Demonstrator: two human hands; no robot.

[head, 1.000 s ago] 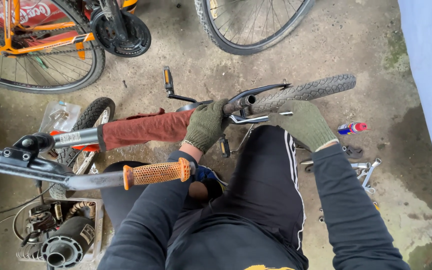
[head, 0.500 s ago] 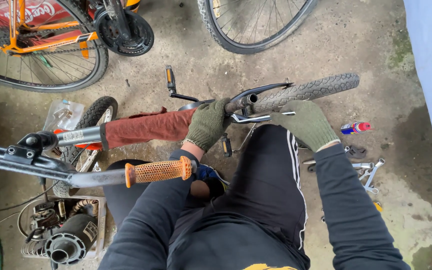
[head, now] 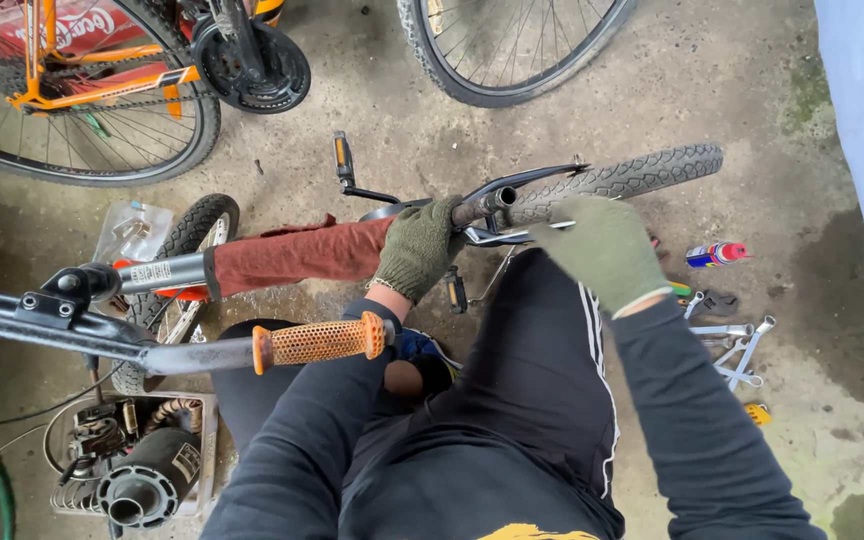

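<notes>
A small bicycle lies across my lap, its top tube wrapped in a red-brown pad point(head: 297, 253). My left hand point(head: 417, 250), in a green glove, is closed around the frame just below the open seat tube end point(head: 492, 203). My right hand point(head: 602, 250), also gloved, curls over a chrome bar point(head: 497, 237) beside the knobbly rear tyre point(head: 632, 175); its fingertips are hidden. The handlebar with an orange grip point(head: 322, 342) crosses in front of my left arm.
The bike's front wheel point(head: 187, 240) is at the left, a pedal point(head: 342, 158) sticks up behind. Spray can point(head: 717, 253) and several wrenches point(head: 737, 335) lie on the concrete at right. A box of engine parts point(head: 122, 470) sits lower left. An orange bicycle point(head: 102, 70) and another wheel point(head: 512, 50) stand behind.
Both hands stay where they were on the frame. The view has only shifted slightly.
</notes>
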